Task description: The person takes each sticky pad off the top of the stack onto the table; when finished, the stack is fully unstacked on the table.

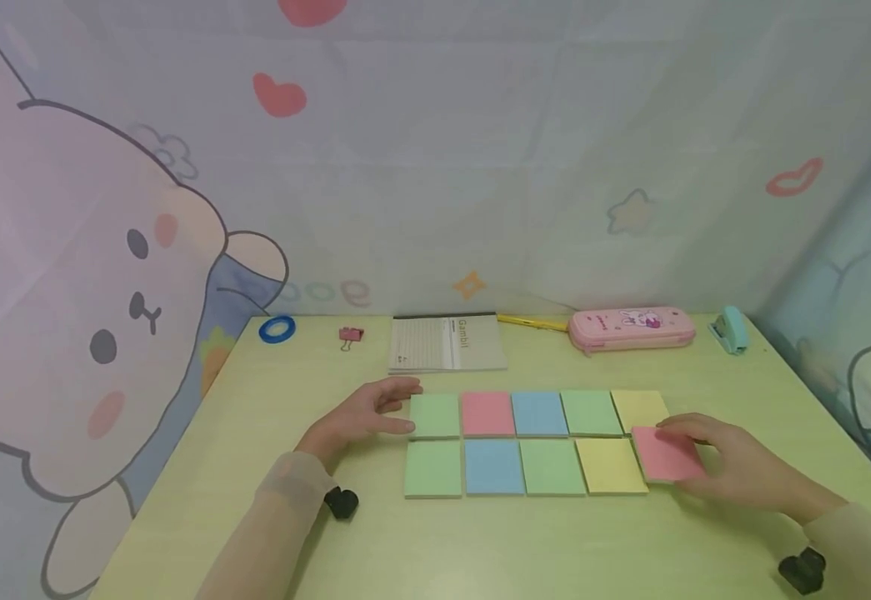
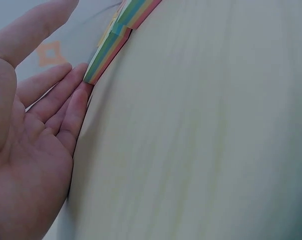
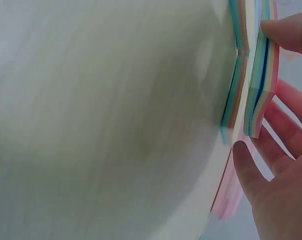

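Observation:
Two rows of sticky note pads lie on the table. My right hand (image 1: 743, 462) grips a pink sticky note pad (image 1: 666, 455) between thumb and fingers at the right end of the near row. In the right wrist view that pad (image 3: 261, 75), with layered coloured edges, is raised above its neighbours. My left hand (image 1: 363, 417) rests at the left end of the far row, fingertips right at the edge of a green pad (image 1: 435, 416). A yellow pad (image 1: 638, 410) lies just behind the pink one; another yellow pad (image 1: 612, 467) is at its left.
Along the table's back edge are a blue tape roll (image 1: 277, 329), a pink binder clip (image 1: 351, 335), a notebook (image 1: 446, 343), a yellow pencil (image 1: 533, 322), a pink pencil case (image 1: 632, 328) and a mint stapler (image 1: 730, 330). A printed cloth (image 1: 480, 167) hangs behind.

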{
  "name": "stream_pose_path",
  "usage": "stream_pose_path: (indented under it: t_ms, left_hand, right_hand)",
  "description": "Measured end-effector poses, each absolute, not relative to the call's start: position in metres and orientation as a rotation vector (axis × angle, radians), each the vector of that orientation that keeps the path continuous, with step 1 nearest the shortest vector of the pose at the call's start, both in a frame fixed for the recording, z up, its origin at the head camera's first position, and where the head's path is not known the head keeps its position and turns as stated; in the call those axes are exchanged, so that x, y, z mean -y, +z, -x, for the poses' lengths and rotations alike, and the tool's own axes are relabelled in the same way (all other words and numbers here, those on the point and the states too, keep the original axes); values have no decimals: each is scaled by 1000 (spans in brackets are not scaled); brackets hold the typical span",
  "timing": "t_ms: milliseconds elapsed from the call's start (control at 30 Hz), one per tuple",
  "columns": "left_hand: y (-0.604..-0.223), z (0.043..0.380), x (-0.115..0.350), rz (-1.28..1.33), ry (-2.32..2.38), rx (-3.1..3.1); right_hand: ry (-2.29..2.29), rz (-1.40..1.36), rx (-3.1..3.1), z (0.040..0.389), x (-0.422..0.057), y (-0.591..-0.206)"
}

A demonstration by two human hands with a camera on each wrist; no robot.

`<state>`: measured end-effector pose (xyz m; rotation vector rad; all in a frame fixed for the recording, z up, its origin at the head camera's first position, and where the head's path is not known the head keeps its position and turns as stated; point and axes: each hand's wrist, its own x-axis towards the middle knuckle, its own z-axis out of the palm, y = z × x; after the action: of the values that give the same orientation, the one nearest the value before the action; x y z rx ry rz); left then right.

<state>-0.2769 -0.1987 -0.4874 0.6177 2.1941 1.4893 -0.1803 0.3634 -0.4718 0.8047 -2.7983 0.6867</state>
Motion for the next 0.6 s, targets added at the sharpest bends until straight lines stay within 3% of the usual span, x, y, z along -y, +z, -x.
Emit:
stream_pose_path:
  t_ms: [600]
  left_hand:
    - [-489,279,200,-631,1514,-2162]
  right_hand:
    - [669,-845,2810,170,-382,-486]
